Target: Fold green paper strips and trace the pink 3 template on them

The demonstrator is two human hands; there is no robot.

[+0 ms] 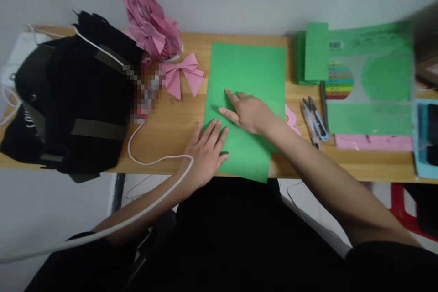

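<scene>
A large sheet of green paper [249,66] lies on the wooden table, its lower corner jutting past the front edge. My left hand [207,150] rests flat at the sheet's lower left edge, fingers spread. Over the middle of the sheet is my right hand [248,112], index finger and thumb stretched out and apart, the other fingers partly hidden. Neither hand grips anything. Part of a pink scalloped shape [290,119] peeks out from under the sheet's right side. A folded pink paper bow [183,75] sits left of the sheet.
On the left stands a black bag [78,100], with a bundle of pink paper [153,23] behind the bow. A white cable [160,159] crosses my left forearm. Right of the sheet are folded green paper [316,52], blue thread snips [318,121], a pen [310,123] and a green paper pack [371,118].
</scene>
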